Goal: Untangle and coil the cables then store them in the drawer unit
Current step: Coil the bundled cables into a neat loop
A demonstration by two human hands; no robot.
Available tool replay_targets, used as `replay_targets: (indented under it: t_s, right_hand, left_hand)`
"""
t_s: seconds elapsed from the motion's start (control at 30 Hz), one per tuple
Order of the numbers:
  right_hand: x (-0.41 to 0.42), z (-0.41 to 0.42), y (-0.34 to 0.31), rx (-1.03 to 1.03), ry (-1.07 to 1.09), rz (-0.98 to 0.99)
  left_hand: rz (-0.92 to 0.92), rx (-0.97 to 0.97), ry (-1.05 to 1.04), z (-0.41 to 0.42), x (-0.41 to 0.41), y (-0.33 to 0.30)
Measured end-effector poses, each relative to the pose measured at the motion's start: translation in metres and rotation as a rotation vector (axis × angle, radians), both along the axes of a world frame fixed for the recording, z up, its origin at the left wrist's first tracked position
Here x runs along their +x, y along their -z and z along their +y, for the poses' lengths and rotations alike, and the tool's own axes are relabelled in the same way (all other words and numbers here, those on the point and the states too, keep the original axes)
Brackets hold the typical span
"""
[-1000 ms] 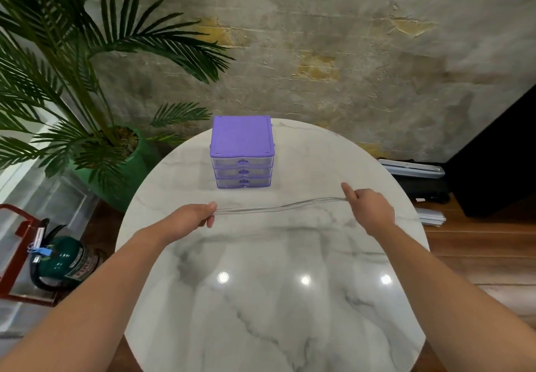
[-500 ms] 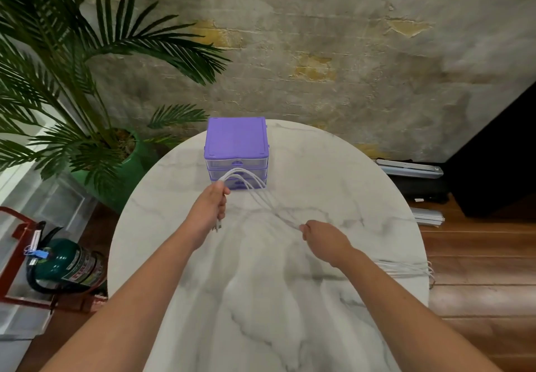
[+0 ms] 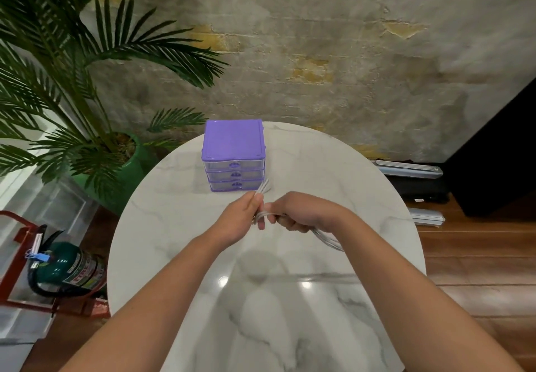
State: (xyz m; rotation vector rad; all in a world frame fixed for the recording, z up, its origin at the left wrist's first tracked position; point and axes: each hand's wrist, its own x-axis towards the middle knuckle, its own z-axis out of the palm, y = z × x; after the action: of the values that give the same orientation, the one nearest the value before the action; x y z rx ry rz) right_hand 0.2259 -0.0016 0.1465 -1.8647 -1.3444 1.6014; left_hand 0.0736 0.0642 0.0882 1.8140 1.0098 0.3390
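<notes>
Across the round white marble desk, at frame centre, the left hand and right hand are both gripping the thin white cable bundle, seemingly mid-coiling, while the purple three-drawer plastic unit behind is sitting closed, so storing is remaining.

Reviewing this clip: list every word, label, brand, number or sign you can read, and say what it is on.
"FIRE": partial red lettering on the label of the dark green fire extinguisher on the floor; the rest is too blurred to read.
White tag on the red metal stand: too small to read.
Purple plastic three-drawer unit and white marble-patterned round table: no text.
</notes>
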Motion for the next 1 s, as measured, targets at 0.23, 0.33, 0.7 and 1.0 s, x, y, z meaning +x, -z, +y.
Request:
replay_targets:
  t_s: [0.23,0.33,0.7,1.0]
  right_hand:
    - [0.002,-0.004,0.008,0.431,0.029,-0.530]
    - [0.002,0.004,0.013,0.460,0.049,-0.753]
    - [0.017,0.009,0.017,0.199,0.230,-0.207]
    - [0.019,0.002,0.019,0.244,0.245,0.009]
  left_hand:
    - [-0.045,-0.285,0.041,0.016,-0.009,-0.026]
    - [-0.205,-0.562,0.077,0.013,-0.009,-0.030]
    - [-0.303,-0.771,0.105,0.022,-0.019,-0.026]
    - [-0.413,-0.790,-0.078,0.018,-0.022,-0.019]
